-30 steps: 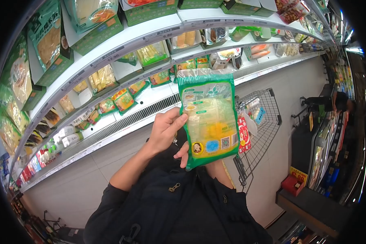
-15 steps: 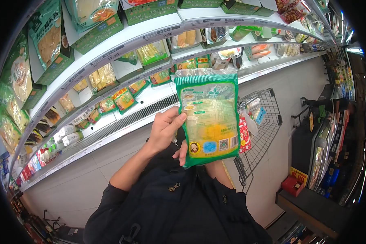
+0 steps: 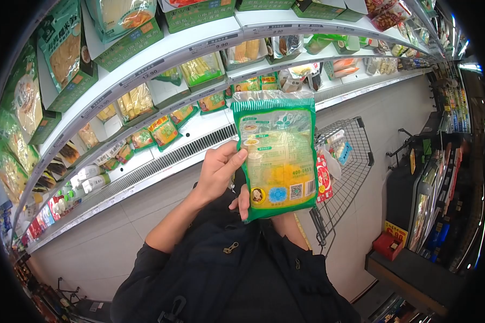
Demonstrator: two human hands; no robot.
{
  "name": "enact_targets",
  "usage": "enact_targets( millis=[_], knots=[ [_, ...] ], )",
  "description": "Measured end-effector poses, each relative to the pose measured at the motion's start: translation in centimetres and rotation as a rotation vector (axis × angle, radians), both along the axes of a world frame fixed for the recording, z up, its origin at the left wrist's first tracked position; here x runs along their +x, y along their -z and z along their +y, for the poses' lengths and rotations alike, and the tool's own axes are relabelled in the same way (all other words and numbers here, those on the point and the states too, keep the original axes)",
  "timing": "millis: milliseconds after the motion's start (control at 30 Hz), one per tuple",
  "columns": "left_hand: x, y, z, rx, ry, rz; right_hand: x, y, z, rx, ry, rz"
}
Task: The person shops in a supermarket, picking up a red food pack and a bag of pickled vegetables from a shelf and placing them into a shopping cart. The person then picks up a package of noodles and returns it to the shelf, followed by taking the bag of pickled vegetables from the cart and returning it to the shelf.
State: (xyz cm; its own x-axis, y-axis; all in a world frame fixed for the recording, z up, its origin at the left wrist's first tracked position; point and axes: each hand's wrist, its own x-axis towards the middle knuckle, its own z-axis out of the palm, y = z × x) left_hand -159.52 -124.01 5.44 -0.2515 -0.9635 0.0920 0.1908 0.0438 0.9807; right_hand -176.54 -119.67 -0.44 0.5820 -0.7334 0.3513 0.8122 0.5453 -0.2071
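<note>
A green and yellow plastic food packet (image 3: 277,161) is held up in front of my chest, its printed side with a QR code facing me. My left hand (image 3: 219,169) grips its left edge, thumb on the front and the other fingers behind. Most of my right hand (image 3: 242,203) is hidden behind the packet. Only some curled fingertips show at its lower left edge, and the right forearm comes up from below. What the packet contains cannot be made out clearly.
Ahead stands a chilled shelf (image 3: 199,51) with several tiers of bagged food. Similar green packets (image 3: 163,131) lie on the lowest tier. To my right is a wire shopping cart (image 3: 355,156) holding a red package (image 3: 324,177) and other goods. A dark counter (image 3: 415,277) stands lower right.
</note>
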Motion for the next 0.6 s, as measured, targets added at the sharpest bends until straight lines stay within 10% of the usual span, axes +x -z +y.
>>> enact_targets(
  millis=[600],
  knots=[
    [0.55, -0.06, -0.22, 0.058, 0.065, 0.019, 0.12, -0.28, -0.29, 0.018, -0.015, -0.013]
  ],
)
